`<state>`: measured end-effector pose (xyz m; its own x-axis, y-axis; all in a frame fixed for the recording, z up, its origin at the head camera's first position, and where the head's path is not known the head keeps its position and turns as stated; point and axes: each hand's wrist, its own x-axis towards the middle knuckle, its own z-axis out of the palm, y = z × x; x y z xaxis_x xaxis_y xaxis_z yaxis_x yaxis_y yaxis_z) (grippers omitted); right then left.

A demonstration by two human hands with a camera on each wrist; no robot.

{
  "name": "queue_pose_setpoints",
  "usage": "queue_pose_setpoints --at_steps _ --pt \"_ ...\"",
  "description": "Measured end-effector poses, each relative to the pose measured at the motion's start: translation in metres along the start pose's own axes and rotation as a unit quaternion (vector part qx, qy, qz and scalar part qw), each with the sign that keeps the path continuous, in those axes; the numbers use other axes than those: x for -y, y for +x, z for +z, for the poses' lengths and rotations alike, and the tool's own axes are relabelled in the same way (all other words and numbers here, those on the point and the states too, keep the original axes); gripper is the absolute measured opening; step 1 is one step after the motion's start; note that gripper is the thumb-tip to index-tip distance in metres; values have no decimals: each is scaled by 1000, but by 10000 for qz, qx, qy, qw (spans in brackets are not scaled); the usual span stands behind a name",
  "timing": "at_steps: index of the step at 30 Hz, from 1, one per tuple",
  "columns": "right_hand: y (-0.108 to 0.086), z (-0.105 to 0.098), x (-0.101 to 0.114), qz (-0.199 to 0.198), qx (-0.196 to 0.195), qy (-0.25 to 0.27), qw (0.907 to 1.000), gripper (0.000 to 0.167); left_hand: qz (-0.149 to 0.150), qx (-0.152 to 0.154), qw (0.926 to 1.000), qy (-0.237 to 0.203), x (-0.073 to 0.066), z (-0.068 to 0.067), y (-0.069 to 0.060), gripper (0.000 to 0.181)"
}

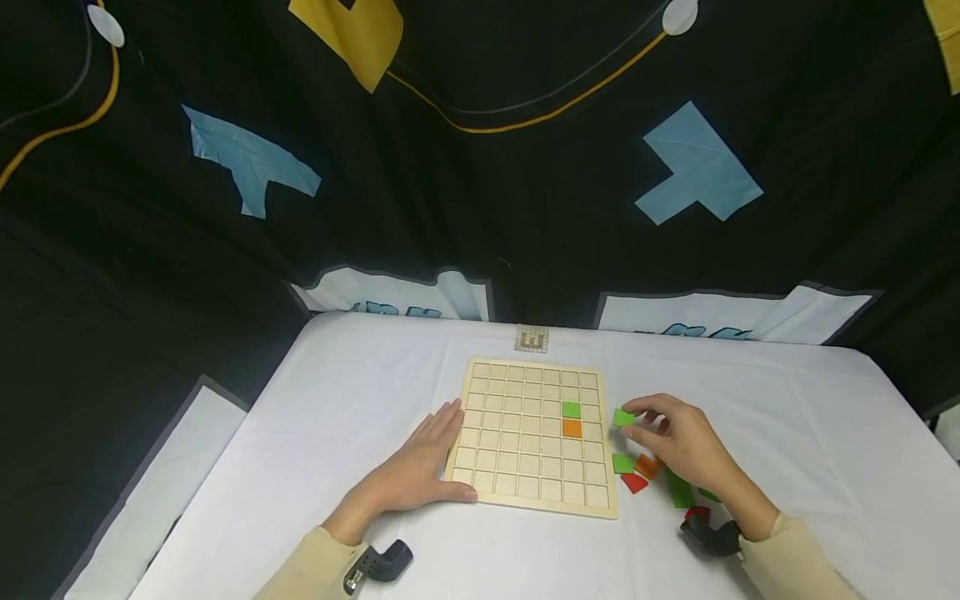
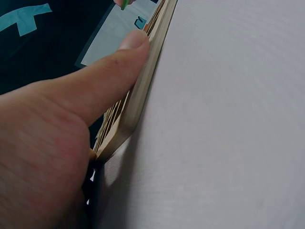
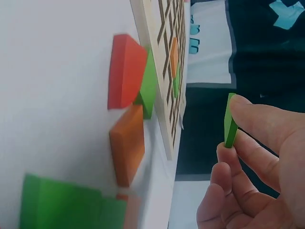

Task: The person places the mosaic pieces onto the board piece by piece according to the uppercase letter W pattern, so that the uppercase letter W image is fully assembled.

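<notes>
A square wooden grid board [image 1: 517, 467] lies on the white table, with a green tile [image 1: 572, 410] and an orange tile [image 1: 572, 428] in neighbouring cells of one column. My left hand [image 1: 416, 467] rests at the board's left side, fingers straight along its edge and thumb at the near corner; in the left wrist view the thumb [image 2: 109, 71] lies against the rim. Just off the board's right edge, my right hand [image 1: 682, 437] pinches a green square tile [image 3: 230, 121] between thumb and fingertips, raised above the table in the right wrist view.
Loose pieces lie right of the board: a green square [image 1: 623, 463], a red piece [image 1: 634, 482], an orange piece [image 1: 647, 466] and larger green ones [image 1: 679, 490], partly under my right forearm. A small patterned card [image 1: 532, 338] sits behind the board. A black curtain [image 1: 480, 208] hangs beyond the table.
</notes>
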<state>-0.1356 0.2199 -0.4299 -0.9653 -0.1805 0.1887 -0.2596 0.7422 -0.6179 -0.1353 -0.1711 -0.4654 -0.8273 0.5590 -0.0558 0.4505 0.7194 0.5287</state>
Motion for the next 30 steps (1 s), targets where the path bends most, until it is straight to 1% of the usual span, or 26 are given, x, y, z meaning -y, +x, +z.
queue_pose_setpoints --at_steps 6,17,30 --pt "-2 4 7 115 137 54 9998 29 -14 13 10000 -39 -1 -1 0 122" --pt "-4 19 13 -27 150 142 9998 28 -31 26 10000 -3 0 0 0 122" --pt "-5 33 18 49 341 312 9989 29 -38 45 10000 -5 0 0 0 123"
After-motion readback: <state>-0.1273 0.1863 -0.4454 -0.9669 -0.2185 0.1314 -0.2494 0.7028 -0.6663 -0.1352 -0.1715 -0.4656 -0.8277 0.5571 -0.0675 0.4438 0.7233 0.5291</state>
